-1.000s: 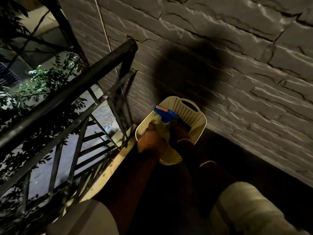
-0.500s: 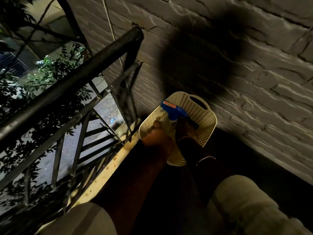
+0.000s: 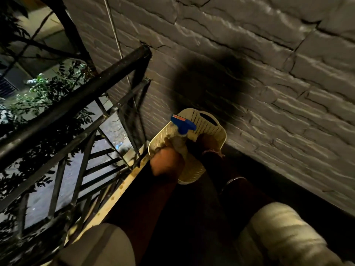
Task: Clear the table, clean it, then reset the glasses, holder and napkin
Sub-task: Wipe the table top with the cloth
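STEP: cleaning supplies judged being fetched | left hand (image 3: 166, 163) wrapped around spray bottle (image 3: 182, 125) and cloth over basket (image 3: 203, 129) | right hand (image 3: 208, 144) grip unclear | table unseen | NEXT: a carry to it.

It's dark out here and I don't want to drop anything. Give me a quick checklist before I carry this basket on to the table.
1. Left hand grips the basket rim and a cloth: ok.
2. Right hand on the basket: grip cannot tell, in shadow.
3. Spray bottle rides inside the basket: ok.
4. Bottle upright: not ok, it leans.
5. Railing clear of the basket: ok.
6. Floor ahead visible: cannot tell, too dark.
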Motion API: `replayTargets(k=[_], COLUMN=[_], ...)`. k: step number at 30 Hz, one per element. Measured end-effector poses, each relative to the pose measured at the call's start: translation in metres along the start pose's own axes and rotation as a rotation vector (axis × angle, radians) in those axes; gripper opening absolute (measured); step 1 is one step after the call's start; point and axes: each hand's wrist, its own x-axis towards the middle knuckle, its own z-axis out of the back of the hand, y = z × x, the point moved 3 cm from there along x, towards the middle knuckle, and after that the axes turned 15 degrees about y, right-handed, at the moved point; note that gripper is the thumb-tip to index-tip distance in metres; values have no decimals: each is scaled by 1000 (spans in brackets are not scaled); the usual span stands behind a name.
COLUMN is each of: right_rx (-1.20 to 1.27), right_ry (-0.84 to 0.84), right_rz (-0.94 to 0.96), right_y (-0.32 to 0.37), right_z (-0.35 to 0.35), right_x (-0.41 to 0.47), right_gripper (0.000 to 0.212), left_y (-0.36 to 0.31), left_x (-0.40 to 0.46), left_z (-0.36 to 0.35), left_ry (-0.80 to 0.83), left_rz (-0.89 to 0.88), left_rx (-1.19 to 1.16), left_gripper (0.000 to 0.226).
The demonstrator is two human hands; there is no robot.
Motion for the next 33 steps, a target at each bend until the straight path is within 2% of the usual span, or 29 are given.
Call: replayTargets(k=[3,5,8,11,14,17,19,22,24,27,30,33], right_rx=[50,215,329,367,638,976,1195,1336,1450,1543,1612,1600], right_ry=[-17,-40,-50,-98,-40,50,139,79,50,5,-73,-127], right_rz=[49,73,58,115,154,278,311,350,345,318,295,340], right_y=[-3,-5,-18,-36,-53,-78,-102,-145,-178,-239,-293,-345], right_z=[20,30,42,47,42,33,23,12,6,-5,-14,-25], right_x=[-12,-31,-68,-115,-147,-197,-217,-254,-275,-309,-348,-388], right_gripper=[60,59,34,27,32,23,29,49,48,49,48,46], left_y=[-1,0,-1,-6,-8,-15,-24,-45,-59,-78,-91,-105], left_x=[-20,-31,-53,-82,-108,-135,-150,-175,-202,-244,-280,-314], left_z=[1,-2,-4,-10,-26,-50,-71,-116,-146,-186,-225,-267], left_ry=[-57,-67,-117,-193,-201,-190,-103,302,486,477,481,509], left_rz=[2,2,-25,-66,-89,-166,-195,-211,-231,-260,-261,-297], left_rx=[72,62,1,-53,-129,-417,-623,-1071,-1227,-1208,-1137,-1079], left_gripper=[53,55,54,47,53,49,43,38,35,16,23,15])
